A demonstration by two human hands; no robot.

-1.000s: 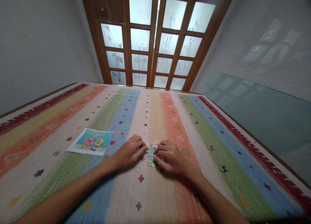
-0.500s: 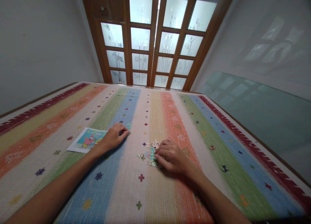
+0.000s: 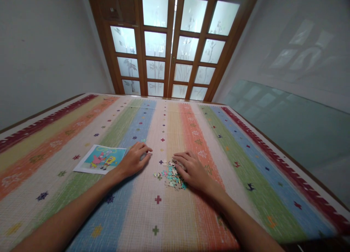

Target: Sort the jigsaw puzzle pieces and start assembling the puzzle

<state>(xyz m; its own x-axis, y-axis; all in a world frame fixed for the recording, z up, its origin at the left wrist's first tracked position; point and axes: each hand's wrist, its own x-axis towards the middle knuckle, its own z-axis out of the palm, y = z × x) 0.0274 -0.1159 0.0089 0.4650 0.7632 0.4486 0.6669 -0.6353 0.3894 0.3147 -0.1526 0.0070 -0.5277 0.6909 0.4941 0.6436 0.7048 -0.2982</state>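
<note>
A small pile of jigsaw puzzle pieces (image 3: 175, 177) lies on the striped tablecloth in front of me, mostly turquoise with some pale ones. My right hand (image 3: 193, 172) rests over the pile's right side, its fingers stretched out and apart, covering some pieces. To the left, my left hand (image 3: 136, 158) hovers or rests at the blue stripe, thumb and forefinger apart, with no piece visible between them. Just beyond its fingers lies a turquoise puzzle piece (image 3: 143, 140). A picture card (image 3: 101, 159) with cartoon figures lies beside my left wrist, which overlaps its right edge.
The tablecloth (image 3: 142, 215) has coloured stripes and small printed crosses, stars and trees, some similar in size to the pieces. Wooden doors (image 3: 169, 44) with frosted panes stand beyond the table's far edge. Pale walls rise on both sides.
My left hand has drawn back from the turquoise piece and moved toward the pile, its fingers parting. My right hand has shifted slightly, uncovering more of the pile.
</note>
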